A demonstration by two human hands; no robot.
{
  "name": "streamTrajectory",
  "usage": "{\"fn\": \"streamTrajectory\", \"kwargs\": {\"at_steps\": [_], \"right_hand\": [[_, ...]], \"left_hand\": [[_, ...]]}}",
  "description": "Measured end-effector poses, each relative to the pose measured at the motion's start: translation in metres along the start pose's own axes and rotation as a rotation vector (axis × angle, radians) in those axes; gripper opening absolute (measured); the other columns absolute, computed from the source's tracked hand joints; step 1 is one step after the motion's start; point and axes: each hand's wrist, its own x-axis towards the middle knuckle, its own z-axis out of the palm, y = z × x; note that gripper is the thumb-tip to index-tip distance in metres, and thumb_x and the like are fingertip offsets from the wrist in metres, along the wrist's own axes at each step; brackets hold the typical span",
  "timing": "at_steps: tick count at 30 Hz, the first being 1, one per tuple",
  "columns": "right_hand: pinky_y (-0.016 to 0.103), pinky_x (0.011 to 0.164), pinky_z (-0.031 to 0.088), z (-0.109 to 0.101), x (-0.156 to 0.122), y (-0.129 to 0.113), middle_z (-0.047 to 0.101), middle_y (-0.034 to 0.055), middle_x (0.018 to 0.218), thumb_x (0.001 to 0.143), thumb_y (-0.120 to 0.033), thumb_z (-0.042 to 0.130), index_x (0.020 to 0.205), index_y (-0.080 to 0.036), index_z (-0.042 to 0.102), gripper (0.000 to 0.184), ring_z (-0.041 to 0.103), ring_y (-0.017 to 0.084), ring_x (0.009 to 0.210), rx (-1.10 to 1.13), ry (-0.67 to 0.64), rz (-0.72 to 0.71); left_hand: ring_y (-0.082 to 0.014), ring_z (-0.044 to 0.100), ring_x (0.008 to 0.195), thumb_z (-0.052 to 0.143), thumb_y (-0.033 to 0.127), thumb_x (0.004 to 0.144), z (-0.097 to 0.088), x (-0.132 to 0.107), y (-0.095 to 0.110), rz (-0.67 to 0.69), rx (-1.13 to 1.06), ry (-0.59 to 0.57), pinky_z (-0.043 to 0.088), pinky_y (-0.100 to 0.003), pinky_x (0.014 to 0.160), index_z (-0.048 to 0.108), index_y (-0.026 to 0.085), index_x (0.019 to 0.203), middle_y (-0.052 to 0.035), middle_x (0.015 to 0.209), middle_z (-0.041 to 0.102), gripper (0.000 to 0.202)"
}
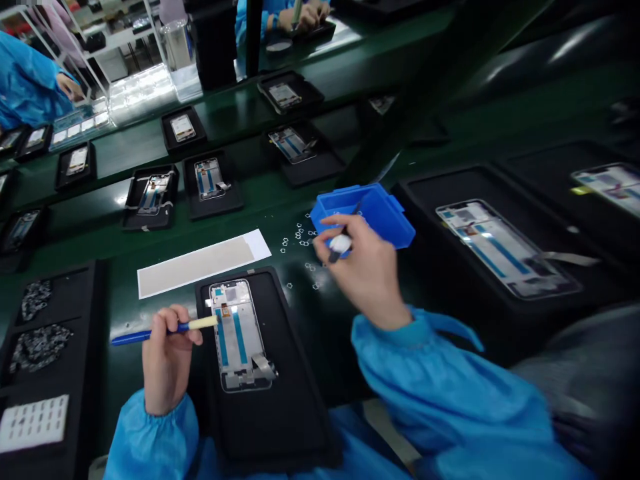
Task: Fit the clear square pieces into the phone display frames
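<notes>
My left hand [167,357] is closed around a blue pen-like stick [133,338] with a cream tip. The tip reaches over the left edge of an opened phone body [253,323]. This phone lies on a black tray [295,407] and shows two blue strips and a loose flex cable [263,365]. My right hand [367,270], slightly blurred, pinches dark tweezers [334,255] with a white part between the fingers. It is in front of a blue plastic box [395,217], and the tweezers' far end is partly hidden. Several tiny ring-shaped pieces [300,235] are scattered beside the hand.
A pale strip on white paper [200,263] lies behind the tray. At left, a black tray [90,333] holds small dark parts and a white block [35,423]. Another phone body [505,247] sits at right. Several trayed phones and co-workers' hands [305,17] are farther back.
</notes>
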Motion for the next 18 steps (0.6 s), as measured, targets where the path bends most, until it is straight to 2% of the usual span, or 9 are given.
{"fn": "streamTrajectory", "kwargs": {"at_steps": [2,4,7,9,12,15,18], "right_hand": [[0.041,0.073,0.05,-0.01,0.011,0.027,0.067,0.0065,0.079,0.08,-0.016,0.061,0.103,-0.019,0.063,0.023,0.063,0.029,0.081,-0.237,0.035,0.024],[0.042,0.075,0.049,-0.014,0.008,0.033,0.069,0.0081,0.086,0.084,-0.014,0.059,0.108,-0.02,0.063,0.025,0.063,0.03,0.083,-0.269,0.031,-0.053],[0.039,0.078,0.05,-0.002,-0.015,0.006,0.071,0.0061,0.093,0.091,-0.013,0.053,0.113,-0.022,0.06,0.025,0.063,0.026,0.087,-0.06,-0.037,-0.221],[0.036,0.075,0.05,0.012,-0.029,-0.019,0.071,0.0049,0.091,0.092,-0.015,0.056,0.112,-0.023,0.061,0.022,0.062,0.024,0.085,0.067,-0.185,-0.285],[0.037,0.069,0.046,0.035,-0.04,-0.044,0.07,0.0078,0.088,0.091,-0.018,0.06,0.111,-0.019,0.063,0.021,0.059,0.027,0.083,0.046,-0.353,-0.32],[0.037,0.067,0.041,0.049,-0.043,-0.049,0.069,0.0079,0.087,0.09,-0.009,0.053,0.113,-0.018,0.062,0.027,0.057,0.026,0.081,0.009,-0.423,-0.305],[0.035,0.07,0.039,0.048,-0.05,-0.045,0.069,0.0035,0.086,0.089,-0.003,0.048,0.113,-0.02,0.06,0.032,0.057,0.022,0.077,0.144,-0.485,-0.288]], "left_hand": [[-0.0107,0.062,0.064,0.074,0.046,0.079,-0.009,0.0,0.002,0.016,0.111,-0.084,0.058,-0.025,0.065,0.055,0.018,0.078,0.0004,0.086,0.057,0.033],[-0.0149,0.068,0.076,0.072,0.04,0.082,-0.015,0.0,0.003,0.059,0.293,-0.115,0.06,-0.029,0.075,0.059,0.019,0.089,-0.0023,0.096,0.06,0.026],[-0.0166,0.071,0.081,0.067,0.036,0.087,-0.013,0.0,0.004,0.202,0.546,-0.055,0.06,-0.03,0.078,0.057,0.019,0.096,-0.0046,0.101,0.065,0.022],[-0.0167,0.071,0.08,0.068,0.034,0.086,-0.007,0.0,0.004,0.283,0.615,-0.023,0.061,-0.03,0.077,0.054,0.02,0.098,-0.0047,0.098,0.069,0.024],[-0.0172,0.072,0.081,0.068,0.033,0.086,0.001,-0.001,0.005,0.322,0.648,-0.03,0.061,-0.03,0.077,0.051,0.02,0.1,-0.005,0.097,0.071,0.026],[-0.0178,0.071,0.085,0.062,0.034,0.091,0.001,-0.002,0.004,0.322,0.663,-0.06,0.06,-0.031,0.079,0.052,0.02,0.099,-0.0063,0.101,0.07,0.019],[-0.0182,0.07,0.087,0.06,0.033,0.092,-0.004,-0.003,0.001,0.384,0.721,-0.074,0.06,-0.033,0.079,0.054,0.02,0.095,-0.0068,0.105,0.067,0.015]]}}
